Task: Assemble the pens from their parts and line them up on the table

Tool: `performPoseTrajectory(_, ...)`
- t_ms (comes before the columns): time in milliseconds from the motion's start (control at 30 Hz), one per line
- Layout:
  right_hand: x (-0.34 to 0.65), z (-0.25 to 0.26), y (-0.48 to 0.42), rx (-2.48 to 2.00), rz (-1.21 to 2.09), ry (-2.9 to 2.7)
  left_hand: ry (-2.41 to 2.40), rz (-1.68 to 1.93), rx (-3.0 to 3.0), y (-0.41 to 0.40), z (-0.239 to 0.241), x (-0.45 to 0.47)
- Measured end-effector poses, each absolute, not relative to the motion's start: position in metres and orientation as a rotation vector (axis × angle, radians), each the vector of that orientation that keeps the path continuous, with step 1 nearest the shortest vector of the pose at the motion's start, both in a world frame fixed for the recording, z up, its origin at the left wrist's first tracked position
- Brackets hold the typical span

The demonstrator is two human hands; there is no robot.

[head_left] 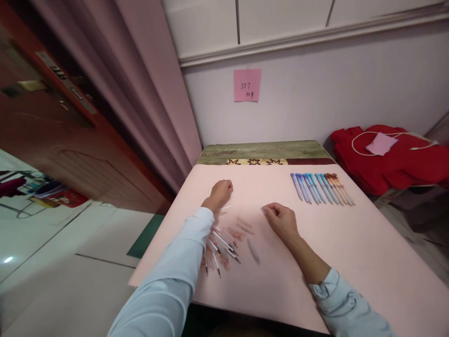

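My left hand (220, 193) is closed over the pink table cover, back of the hand up; whatever its curled fingers hold, if anything, is hidden. To its right, my right hand (280, 218) has thumb and fingers pinched together, and I cannot make out anything between them. Beneath my left forearm lies a loose heap of white pen refills (226, 245) with dark tips, mixed with small clear and reddish parts. A pale pen barrel (253, 250) lies right of the heap, with beige pieces (244, 225) above it. At the right, several pens (315, 188), blue to brown, lie in a row.
The pink table cover (351, 262) spans the table, with a green patterned strip (266, 150) at the far edge. Red cloth (396, 164) with a white cord lies beyond the right side. A curtain (140, 84) and wooden door (80, 154) stand left.
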State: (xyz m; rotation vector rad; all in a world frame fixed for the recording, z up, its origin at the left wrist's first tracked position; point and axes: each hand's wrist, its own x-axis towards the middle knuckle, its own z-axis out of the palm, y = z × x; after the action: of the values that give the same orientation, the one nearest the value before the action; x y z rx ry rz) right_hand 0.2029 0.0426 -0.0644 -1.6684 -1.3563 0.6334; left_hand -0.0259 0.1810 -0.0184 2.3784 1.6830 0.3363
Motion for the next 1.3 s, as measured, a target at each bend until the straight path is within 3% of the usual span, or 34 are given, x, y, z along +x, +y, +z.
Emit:
performPoseTrajectory(533, 0.203, -0.066, 0.047, -1.687, 0.573, -1.419, 1.724, 0.463, 2.16, 0.196, -0.038, -0.043)
performPoseTrajectory(867, 0.204, -0.063, 0.046, -1.725, 0.586, -1.401, 1.832, 0.622, 2.052, 0.188, -0.005, -0.081)
performPoseTrajectory(1300, 0.206, -0.064, 0.041, -1.713, 0.576, -1.409, 1.38, 0.396, 2.209, 0.059, -0.001, -0.05)
